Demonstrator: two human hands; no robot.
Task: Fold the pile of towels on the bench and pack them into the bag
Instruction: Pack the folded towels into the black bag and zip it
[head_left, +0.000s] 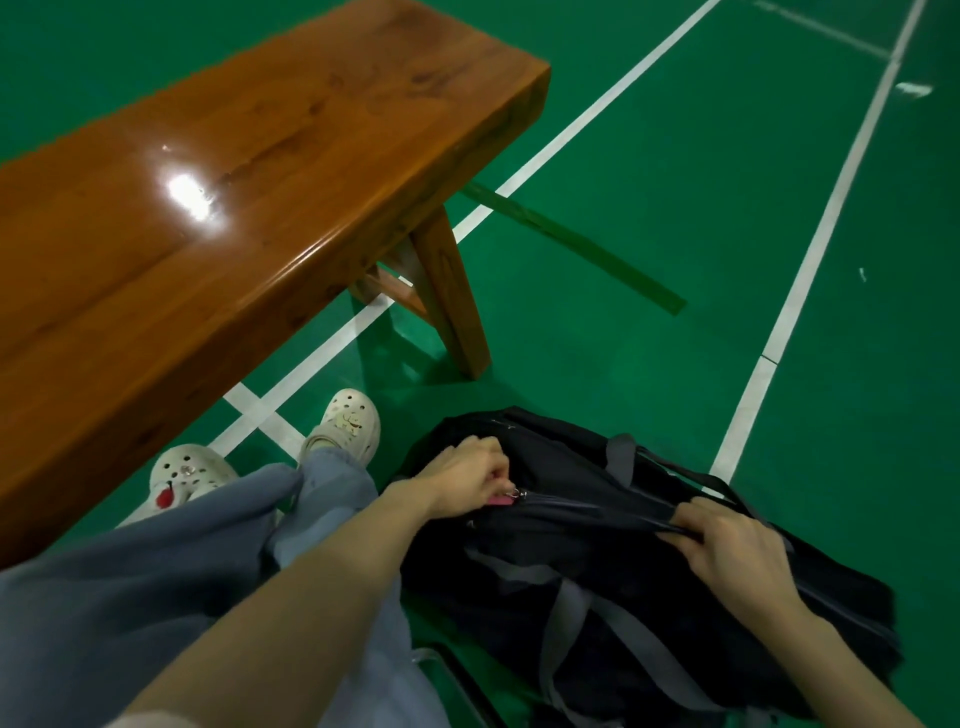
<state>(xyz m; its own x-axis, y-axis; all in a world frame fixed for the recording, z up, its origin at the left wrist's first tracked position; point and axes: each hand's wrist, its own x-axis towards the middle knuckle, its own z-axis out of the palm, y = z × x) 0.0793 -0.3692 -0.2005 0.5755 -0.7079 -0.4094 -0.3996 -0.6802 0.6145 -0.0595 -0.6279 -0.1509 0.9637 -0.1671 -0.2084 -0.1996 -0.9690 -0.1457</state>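
Right grip clutching 1 bag, left grip pinching zipper pull, 1 bench

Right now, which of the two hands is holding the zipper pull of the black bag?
The left hand pinches the zipper pull; the right hand only grips the fabric of the bag further along the zip.

Single head view, tilted steeply downward.
Looks forward and down from above the lap, close over the bag at lower right, worktop slanting off upper left, floor beyond; wide-angle, edges bowed.
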